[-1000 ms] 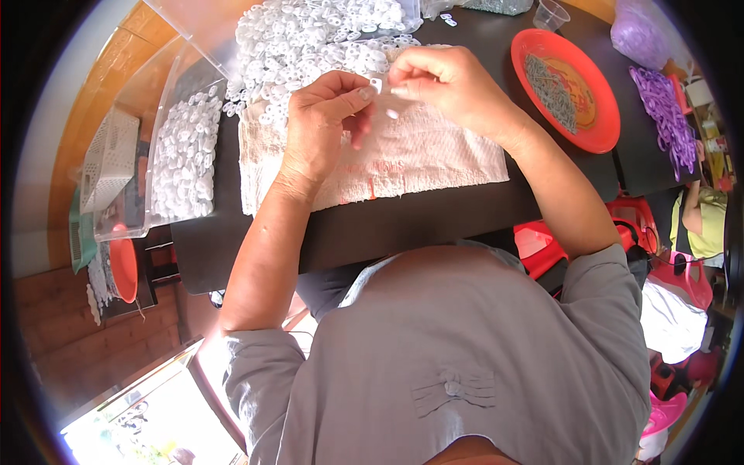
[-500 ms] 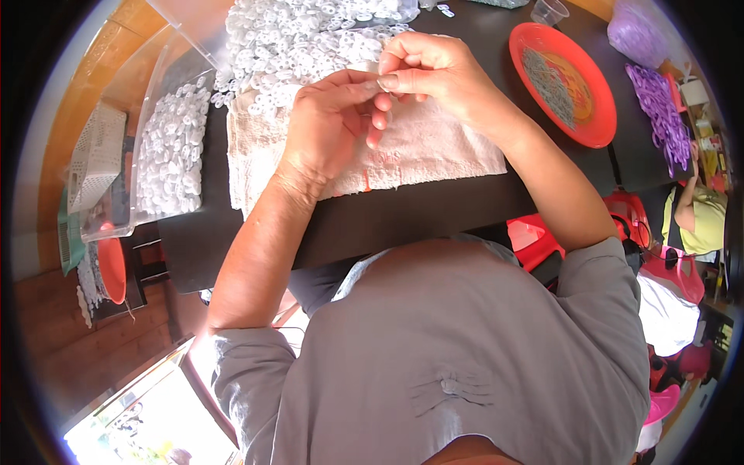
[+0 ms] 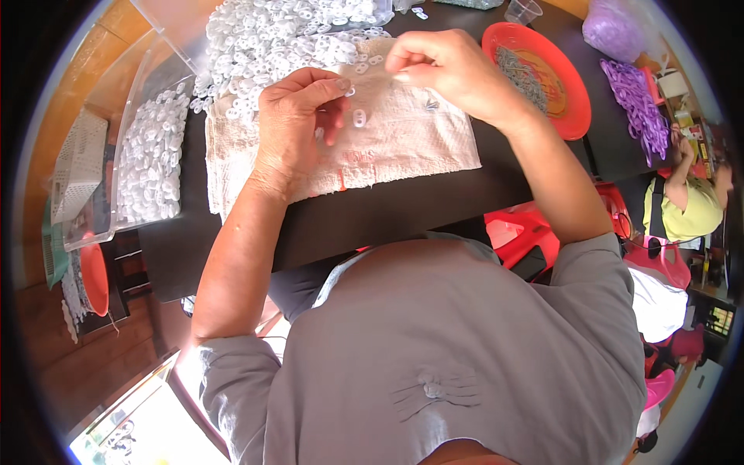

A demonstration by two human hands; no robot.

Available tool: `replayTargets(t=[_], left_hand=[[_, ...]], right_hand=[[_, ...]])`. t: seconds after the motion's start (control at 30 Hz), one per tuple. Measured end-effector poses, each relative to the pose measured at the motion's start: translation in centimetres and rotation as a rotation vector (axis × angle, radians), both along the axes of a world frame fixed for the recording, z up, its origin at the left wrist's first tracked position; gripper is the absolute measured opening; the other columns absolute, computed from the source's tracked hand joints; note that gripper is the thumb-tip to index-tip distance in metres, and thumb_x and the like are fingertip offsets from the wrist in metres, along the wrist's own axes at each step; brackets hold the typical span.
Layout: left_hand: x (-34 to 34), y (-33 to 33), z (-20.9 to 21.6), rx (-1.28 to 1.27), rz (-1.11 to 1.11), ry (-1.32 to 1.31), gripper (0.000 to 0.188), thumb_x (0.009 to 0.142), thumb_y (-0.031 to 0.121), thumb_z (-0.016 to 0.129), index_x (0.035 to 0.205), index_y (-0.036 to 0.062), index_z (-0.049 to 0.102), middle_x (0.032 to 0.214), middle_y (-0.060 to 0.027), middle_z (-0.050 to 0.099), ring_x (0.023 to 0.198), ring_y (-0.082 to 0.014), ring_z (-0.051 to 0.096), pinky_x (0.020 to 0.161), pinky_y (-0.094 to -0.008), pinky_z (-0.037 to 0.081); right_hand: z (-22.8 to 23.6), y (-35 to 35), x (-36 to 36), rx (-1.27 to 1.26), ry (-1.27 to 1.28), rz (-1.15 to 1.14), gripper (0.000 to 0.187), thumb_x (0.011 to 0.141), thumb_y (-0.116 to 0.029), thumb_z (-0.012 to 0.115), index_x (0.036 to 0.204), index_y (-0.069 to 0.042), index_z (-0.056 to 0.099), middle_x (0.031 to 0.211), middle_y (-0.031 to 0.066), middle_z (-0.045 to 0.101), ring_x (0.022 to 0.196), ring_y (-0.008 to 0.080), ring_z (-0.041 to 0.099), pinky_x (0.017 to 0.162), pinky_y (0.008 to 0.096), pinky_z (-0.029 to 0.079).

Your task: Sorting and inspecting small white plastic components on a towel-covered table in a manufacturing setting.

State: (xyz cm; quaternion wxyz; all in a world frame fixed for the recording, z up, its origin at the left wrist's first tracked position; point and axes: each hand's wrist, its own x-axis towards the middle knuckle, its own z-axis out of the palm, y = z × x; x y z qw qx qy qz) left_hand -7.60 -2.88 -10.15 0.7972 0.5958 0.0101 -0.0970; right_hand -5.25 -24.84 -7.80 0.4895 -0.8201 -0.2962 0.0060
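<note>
Evidently the left hand point(image 3: 298, 116) pinches one white piece point(image 3: 350, 91) between thumb and finger, above the middle of the cloth point(image 3: 418, 147). The right hand point(image 3: 457, 74) hangs over the cloth's far right part, thumb and forefinger drawn close together; whether anything is between them cannot be told.

The pinched piece could slip, since it is small and only its edge seems caught by the fingertips; a drop would probably land it on the cloth beside the loose piece point(image 3: 359, 118). The few grey pins point(image 3: 432, 104) on the cloth, just below the right hand, might be scattered by a careless brush of the wrist. A tug on the cloth could also spill the heap point(image 3: 287, 39) that spreads over its far left edge.

Counted, there are two hands, one cloth, one pinched piece and one loose piece lying alone mid-cloth. The heap beyond the cloth and the white pieces in the clear box point(image 3: 111, 232) left of it are too many to count; the pins on the cloth are too small to number surely. Right of the cloth are one red plate point(image 3: 577, 116) bearing more pins, one cup point(image 3: 523, 11), one purple bag point(image 3: 614, 29) and one purple bundle point(image 3: 635, 108).
</note>
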Motion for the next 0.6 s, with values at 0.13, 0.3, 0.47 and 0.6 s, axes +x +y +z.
replayTargets(t=[0.13, 0.3, 0.47, 0.6], left_hand=[[0.1, 0.3, -0.3, 0.172, -0.047, -0.078, 0.007, 0.081, 0.005, 0.064, 0.081, -0.0016, 0.065, 0.066, -0.0057, 0.063, 0.049, -0.0111, 0.053, 0.041, -0.0239, 0.039], [-0.3, -0.3, -2.0, 0.757, -0.128, -0.574, 0.005, 0.077, 0.004, 0.063, 0.081, 0.0008, 0.062, 0.069, -0.0096, 0.063, 0.062, -0.0205, 0.06, 0.061, -0.0333, 0.05], [0.0, -0.5, -2.3, 0.881, -0.116, -0.772, 0.005, 0.076, 0.004, 0.064, 0.08, 0.001, 0.062, 0.077, -0.0117, 0.063, 0.071, -0.0276, 0.062, 0.067, -0.0352, 0.05], [-0.2, -0.4, -1.7, 0.772, -0.146, -0.61, 0.006, 0.076, 0.004, 0.064, 0.081, 0.0004, 0.063, 0.078, -0.0119, 0.063, 0.072, -0.0279, 0.062, 0.068, -0.0352, 0.05]], right_hand=[[0.2, -2.7, -0.8, -0.427, -0.269, -0.078, 0.007, 0.079, -0.001, 0.06, 0.087, -0.002, 0.061, 0.08, 0.0083, 0.062, 0.074, 0.0201, 0.062, 0.066, 0.0313, 0.047], [-1.6, -3.4, -1.6, -0.587, -0.46, -0.012, 0.011, 0.078, -0.001, 0.06, 0.087, -0.007, 0.063, 0.086, 0.0045, 0.061, 0.082, 0.0277, 0.061, 0.067, 0.0391, 0.048], [-2.0, -3.3, -1.1, -0.64, -0.524, -0.018, 0.01, 0.078, -0.001, 0.061, 0.086, -0.007, 0.062, 0.086, 0.0037, 0.059, 0.086, 0.0271, 0.059, 0.069, 0.0402, 0.048], [-2.1, -3.2, -1.2, -0.645, -0.547, -0.023, 0.009, 0.079, -0.001, 0.061, 0.086, -0.006, 0.062, 0.086, 0.0044, 0.058, 0.086, 0.0275, 0.059, 0.069, 0.0403, 0.048]])
